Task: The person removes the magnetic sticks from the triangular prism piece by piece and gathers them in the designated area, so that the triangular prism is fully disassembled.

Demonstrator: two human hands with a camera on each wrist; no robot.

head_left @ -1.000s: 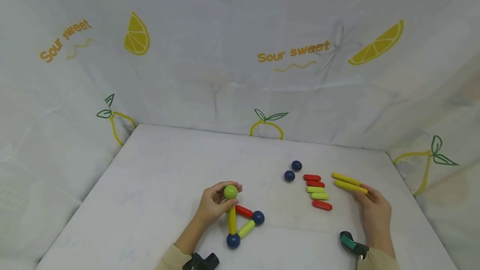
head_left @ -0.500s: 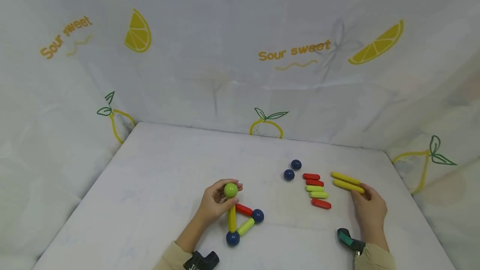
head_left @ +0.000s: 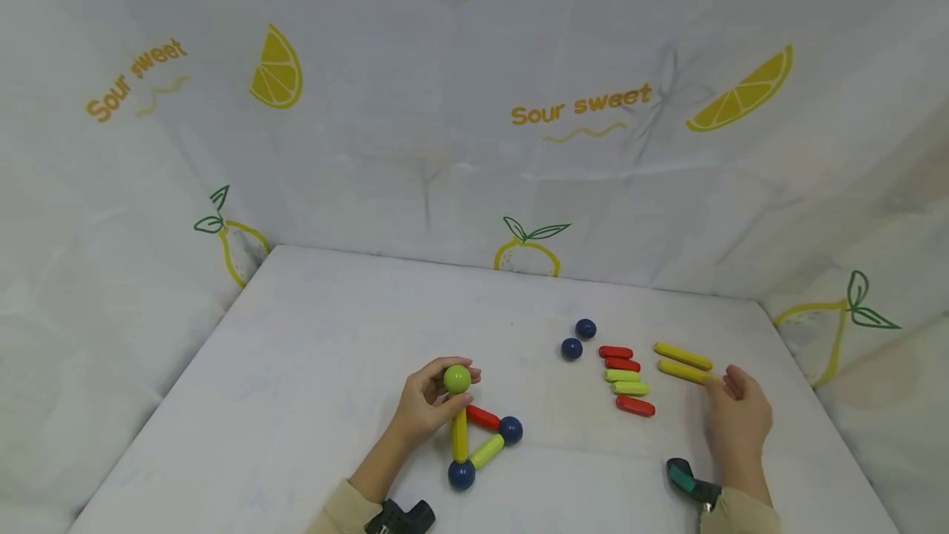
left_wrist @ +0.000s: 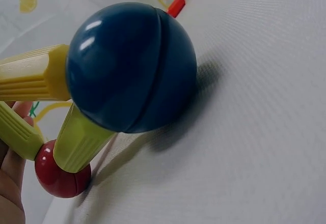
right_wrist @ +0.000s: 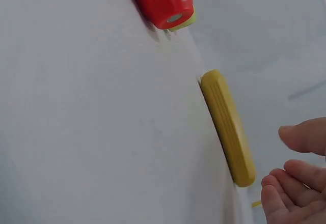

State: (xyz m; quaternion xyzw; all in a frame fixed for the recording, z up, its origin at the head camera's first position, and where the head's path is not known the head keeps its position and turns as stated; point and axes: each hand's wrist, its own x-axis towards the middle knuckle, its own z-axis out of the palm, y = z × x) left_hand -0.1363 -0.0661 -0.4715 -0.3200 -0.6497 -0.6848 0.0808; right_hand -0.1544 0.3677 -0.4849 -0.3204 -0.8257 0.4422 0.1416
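Observation:
In the head view my left hand [head_left: 423, 404] curls its thumb and fingers round a light green ball [head_left: 457, 379] atop a ball-and-rod frame. Below that ball a yellow rod [head_left: 460, 437] runs down to a blue ball [head_left: 461, 475]. A green rod [head_left: 487, 452] links this to another blue ball [head_left: 511, 430], from which a red rod [head_left: 483, 417] runs back behind the yellow one. The left wrist view also shows a red ball [left_wrist: 61, 170] low in the frame. My right hand [head_left: 740, 419], thumb and fingers apart, is beside two yellow rods [head_left: 683, 355] lying on the table.
Left of the yellow rods lie red rods [head_left: 635, 406] and light green rods [head_left: 631, 388] in a column. Two loose blue balls [head_left: 572, 348] sit beyond them to the left. A white cloth printed with lemons hangs behind the white table [head_left: 334, 311].
My right hand has come off the ends of the yellow rods, which stay side by side on the table. The left hand keeps its grip on the green ball, nearly still.

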